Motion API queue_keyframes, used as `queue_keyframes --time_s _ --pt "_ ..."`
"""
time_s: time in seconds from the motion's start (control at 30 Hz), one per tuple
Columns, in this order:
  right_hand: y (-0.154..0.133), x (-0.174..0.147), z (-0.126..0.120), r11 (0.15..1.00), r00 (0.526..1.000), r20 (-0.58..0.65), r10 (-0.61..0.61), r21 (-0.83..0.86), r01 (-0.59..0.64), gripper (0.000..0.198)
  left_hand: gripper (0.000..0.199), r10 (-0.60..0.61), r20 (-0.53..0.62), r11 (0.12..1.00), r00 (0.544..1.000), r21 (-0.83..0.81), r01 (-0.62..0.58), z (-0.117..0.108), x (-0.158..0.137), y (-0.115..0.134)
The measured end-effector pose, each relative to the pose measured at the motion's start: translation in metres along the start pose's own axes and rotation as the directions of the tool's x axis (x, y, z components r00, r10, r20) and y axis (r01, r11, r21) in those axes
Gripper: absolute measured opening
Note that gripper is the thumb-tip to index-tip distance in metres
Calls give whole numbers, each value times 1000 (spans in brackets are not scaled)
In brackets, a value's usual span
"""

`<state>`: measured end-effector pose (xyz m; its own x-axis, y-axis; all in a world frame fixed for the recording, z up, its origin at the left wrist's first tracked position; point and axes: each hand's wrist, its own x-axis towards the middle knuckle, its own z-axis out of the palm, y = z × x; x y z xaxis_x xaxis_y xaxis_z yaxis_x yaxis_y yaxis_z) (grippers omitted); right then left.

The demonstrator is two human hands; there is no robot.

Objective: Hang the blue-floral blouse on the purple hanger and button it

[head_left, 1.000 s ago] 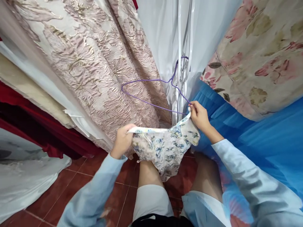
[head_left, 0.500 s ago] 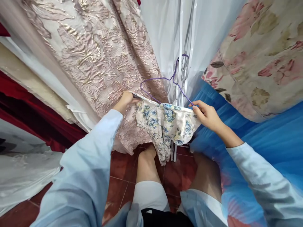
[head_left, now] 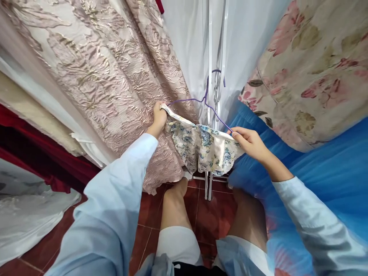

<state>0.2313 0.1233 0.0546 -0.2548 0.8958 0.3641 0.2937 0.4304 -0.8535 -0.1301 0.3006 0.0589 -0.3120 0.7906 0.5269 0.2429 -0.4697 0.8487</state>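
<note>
A small white garment with blue and yellow flowers (head_left: pixel 214 151), shaped like shorts with a pale top band, is stretched between my hands. My left hand (head_left: pixel 159 117) is closed around the left end of its band. With fingertips pinched together, my right hand (head_left: pixel 248 140) grips the band's right end and the right tip of a purple wire hanger (head_left: pixel 204 99). The hanger's left arm reaches into the band near my left hand. Its hook stands upright in front of white metal poles. The garment's lower part hangs in loose folds above the floor.
A pink embossed gown (head_left: pixel 120 76) hangs close on the left, with cream and dark red garments (head_left: pixel 17 130) beyond it. White poles (head_left: pixel 210 46) rise before white drapery. On the right hang a floral dress (head_left: pixel 310 76) and blue tulle (head_left: pixel 324 172). The floor (head_left: pixel 211 214) is red tile.
My left hand has risen slightly and turned round the band's end. The hanger's left arm has gone into the band, and the garment's hanging left part has lifted.
</note>
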Motion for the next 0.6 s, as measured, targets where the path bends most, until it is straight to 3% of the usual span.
queue_keyframes --time_s 0.23,0.47,0.6 --pt "4 3 -7 999 999 -37 19 50 -17 31 9 118 19 955 993 271 -119 4 15 9" --pt "0 3 -15 993 989 -108 101 69 -94 31 16 229 314 929 921 213 -304 49 -7 49" --pt "1 -1 -15 999 976 -214 32 -19 -37 38 19 241 426 909 872 216 -357 49 -31 58"
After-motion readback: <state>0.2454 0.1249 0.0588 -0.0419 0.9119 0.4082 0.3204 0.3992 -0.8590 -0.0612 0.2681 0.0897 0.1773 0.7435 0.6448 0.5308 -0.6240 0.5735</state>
